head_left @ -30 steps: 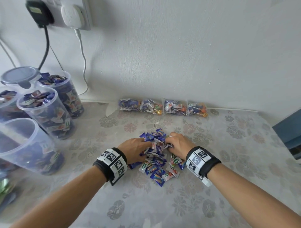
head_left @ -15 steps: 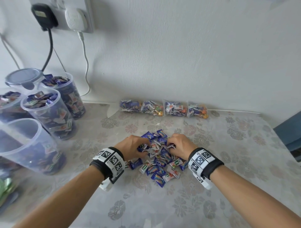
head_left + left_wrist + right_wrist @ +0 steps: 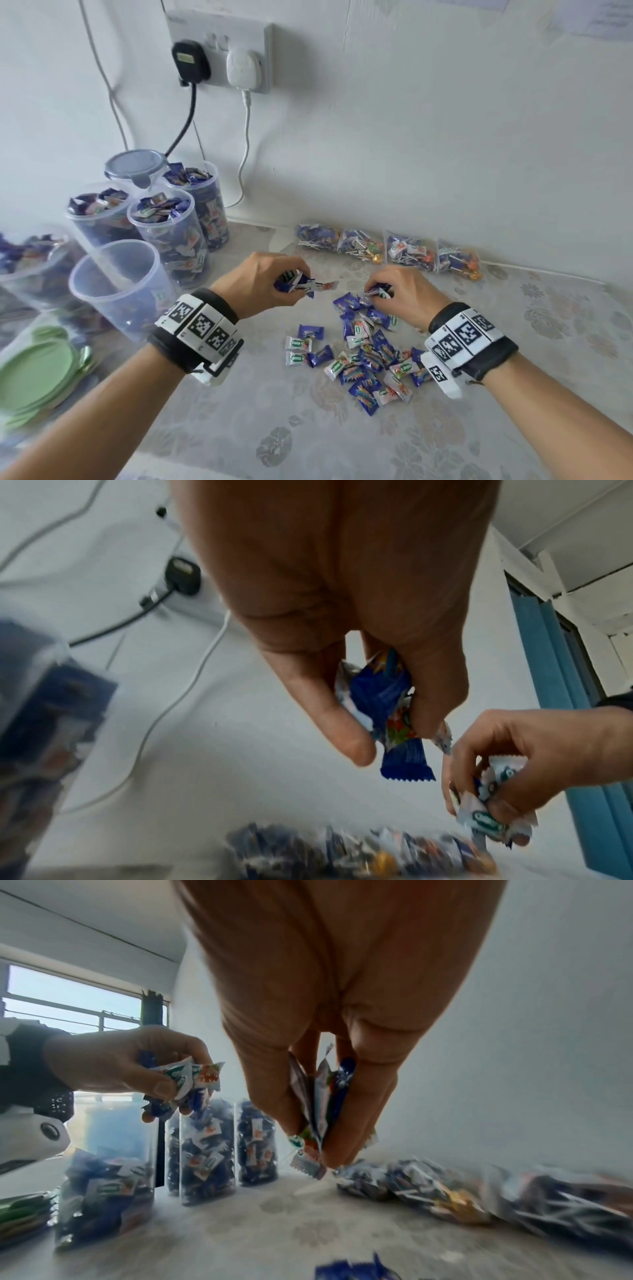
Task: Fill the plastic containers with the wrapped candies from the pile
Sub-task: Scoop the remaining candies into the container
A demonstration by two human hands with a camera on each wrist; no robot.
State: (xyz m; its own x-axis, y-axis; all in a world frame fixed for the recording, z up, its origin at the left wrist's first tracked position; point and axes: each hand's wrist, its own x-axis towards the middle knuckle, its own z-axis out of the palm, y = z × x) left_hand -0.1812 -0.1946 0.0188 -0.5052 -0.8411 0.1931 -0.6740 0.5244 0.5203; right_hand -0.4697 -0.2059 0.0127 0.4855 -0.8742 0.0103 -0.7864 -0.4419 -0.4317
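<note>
Three containers (image 3: 171, 233) brim with candies; the nearest container (image 3: 120, 284) is part-filled; both hands (image 3: 263, 284) clutch candies (image 3: 298, 279).

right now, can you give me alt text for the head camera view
Two hands lift wrapped candies off a table: the left hand grips a bunch, the right hand pinches a few above the loose pile. Plastic containers stand at left, most full, the nearest partly filled.

Wrapped candies (image 3: 368, 356): white wrappers carry a green oval logo, lettering too small and blurred to read; blue wrappers bear a multicoloured mark, likewise unreadable. Wristbands (image 3: 200, 325): black-and-white square coded markers, no legible characters. No other text, brand or number can be read.
</note>
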